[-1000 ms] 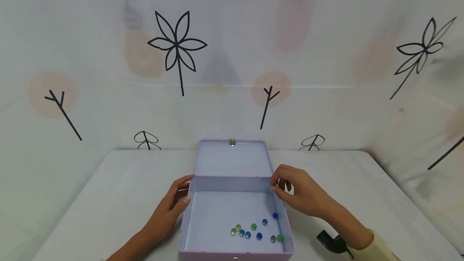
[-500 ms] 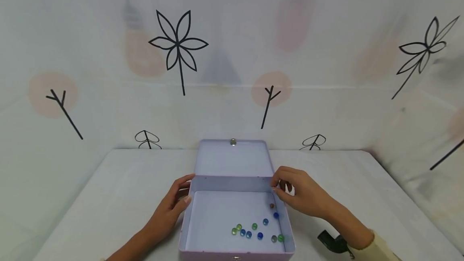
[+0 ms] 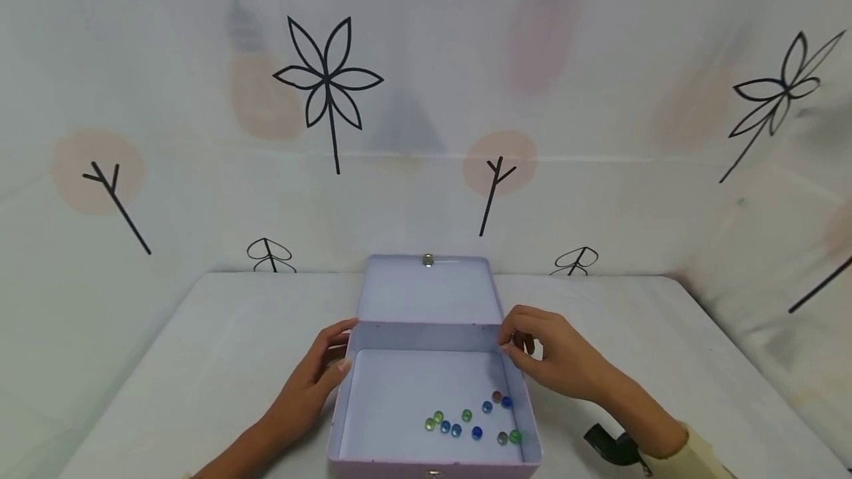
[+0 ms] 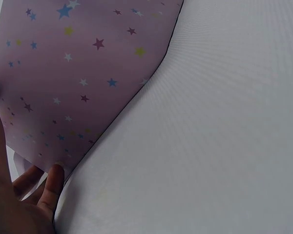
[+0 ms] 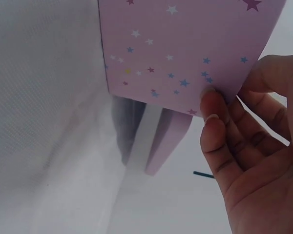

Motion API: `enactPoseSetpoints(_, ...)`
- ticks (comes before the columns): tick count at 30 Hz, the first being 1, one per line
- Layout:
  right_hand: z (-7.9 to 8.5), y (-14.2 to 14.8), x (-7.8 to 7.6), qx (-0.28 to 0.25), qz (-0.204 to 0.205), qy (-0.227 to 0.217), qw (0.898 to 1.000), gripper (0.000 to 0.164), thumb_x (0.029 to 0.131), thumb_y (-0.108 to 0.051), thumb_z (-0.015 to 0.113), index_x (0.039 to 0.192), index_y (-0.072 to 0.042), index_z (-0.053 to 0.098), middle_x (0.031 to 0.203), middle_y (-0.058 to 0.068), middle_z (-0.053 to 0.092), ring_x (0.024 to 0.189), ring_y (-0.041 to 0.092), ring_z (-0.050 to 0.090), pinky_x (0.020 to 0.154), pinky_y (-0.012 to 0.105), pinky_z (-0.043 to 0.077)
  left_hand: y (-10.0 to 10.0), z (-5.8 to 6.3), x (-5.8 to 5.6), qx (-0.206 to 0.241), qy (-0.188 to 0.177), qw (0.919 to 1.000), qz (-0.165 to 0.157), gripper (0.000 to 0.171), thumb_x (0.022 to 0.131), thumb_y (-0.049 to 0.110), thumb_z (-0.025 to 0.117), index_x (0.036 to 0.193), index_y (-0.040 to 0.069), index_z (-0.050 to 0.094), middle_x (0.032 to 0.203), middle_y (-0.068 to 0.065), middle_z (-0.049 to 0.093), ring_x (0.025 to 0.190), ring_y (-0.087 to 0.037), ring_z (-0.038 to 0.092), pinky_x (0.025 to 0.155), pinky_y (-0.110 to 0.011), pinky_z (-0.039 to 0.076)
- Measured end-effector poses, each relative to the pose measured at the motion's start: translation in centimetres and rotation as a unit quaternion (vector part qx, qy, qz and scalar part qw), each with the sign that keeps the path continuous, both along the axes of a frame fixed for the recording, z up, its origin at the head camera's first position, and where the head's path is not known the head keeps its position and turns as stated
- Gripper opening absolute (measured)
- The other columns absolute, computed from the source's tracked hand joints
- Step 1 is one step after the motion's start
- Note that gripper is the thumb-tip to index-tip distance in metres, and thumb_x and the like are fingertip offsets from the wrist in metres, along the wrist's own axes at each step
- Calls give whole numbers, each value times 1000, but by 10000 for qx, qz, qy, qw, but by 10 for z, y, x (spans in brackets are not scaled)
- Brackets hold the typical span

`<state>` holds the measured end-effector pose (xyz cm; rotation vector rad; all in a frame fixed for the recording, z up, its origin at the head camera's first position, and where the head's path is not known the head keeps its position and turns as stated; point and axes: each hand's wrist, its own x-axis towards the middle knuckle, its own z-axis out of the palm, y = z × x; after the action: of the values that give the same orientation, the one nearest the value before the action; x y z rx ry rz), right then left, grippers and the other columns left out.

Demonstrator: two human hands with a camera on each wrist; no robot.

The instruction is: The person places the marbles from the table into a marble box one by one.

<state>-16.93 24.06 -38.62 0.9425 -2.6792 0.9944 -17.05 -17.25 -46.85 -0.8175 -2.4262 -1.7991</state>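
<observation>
A lilac metal box [image 3: 435,464] stands open on the white cloth, its hinged lid [image 3: 429,290] laid back behind it. Several glass marbles [image 3: 455,430], green, blue, grey and brown, lie in its front right part. My left hand [image 3: 316,375] holds the back left corner, thumb at the rim and fingers along the outer wall. At the back right corner my right hand [image 3: 549,353] grips the rim between thumb and forefinger. In the right wrist view its other fingertips [image 5: 212,105] lie against the star-patterned outer wall [image 5: 156,53]. The brown marble [image 3: 496,396] sits beside a blue one [image 3: 506,402].
A small dark curved object [image 3: 611,445] lies on the cloth [image 3: 612,316] to the right of the box, partly overlapped by the right forearm. Behind the table hangs a pale curtain [image 3: 406,205] with flower drawings; it continues along the right side.
The brown marble has come out from near my right hand and rolled toward the front, up to the blue one, which shifted slightly. Both hands have stayed in place.
</observation>
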Motion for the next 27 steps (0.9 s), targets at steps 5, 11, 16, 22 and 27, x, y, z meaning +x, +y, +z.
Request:
enactPoseSetpoints(5, -2, 4, 1, -283, 6, 139, 9995, 34, 91, 7, 77, 104, -24, 69, 101, -6, 69, 84, 6, 64, 72, 25, 57, 2, 0, 0, -16, -5, 10000, -40, 54, 112, 15, 51, 163, 23, 36, 150, -13, 52, 135, -38, 58, 107, -27, 49)
enactPoseSetpoints(11, -2, 9, 1, -425, -37, 360, 9984, 32, 92, 9, 74, 105, -19, 69, 103, -6, 71, 91, 8, 65, 77, 25, 60, 2, 2, -1, -116, -10, 9999, -32, 54, 112, 17, 51, 163, 25, 36, 150, -13, 52, 136, -37, 58, 108, -26, 48)
enactPoseSetpoints(16, -3, 12, 0, -396, -160, 528, 9977, 34, 90, 10, 74, 105, -20, 68, 104, -9, 70, 92, 10, 65, 79, 26, 60, -3, 3, -2, -226, -64, 9997, -38, 54, 112, 18, 52, 163, 29, 36, 150, -11, 51, 137, -36, 56, 107, -26, 49)
enactPoseSetpoints(22, -7, 17, 0, -153, -478, 630, 9968, 36, 89, 10, 76, 102, -23, 68, 101, -13, 69, 93, 4, 65, 82, 29, 60, -7, 3, -1, -226, -105, 9996, -114, 54, 112, 18, 51, 163, 29, 36, 151, -12, 50, 139, -38, 54, 108, -26, 48)
enactPoseSetpoints(27, -12, 26, 1, 99, -866, 830, 9927, 43, 88, 9, 78, 101, -31, 66, 100, -18, 67, 97, 4, 64, 86, 34, 60, -5, 2, -2, -217, -141, 9996, -78, 54, 112, 20, 52, 163, 29, 36, 151, -11, 50, 140, -37, 54, 108, -25, 48)
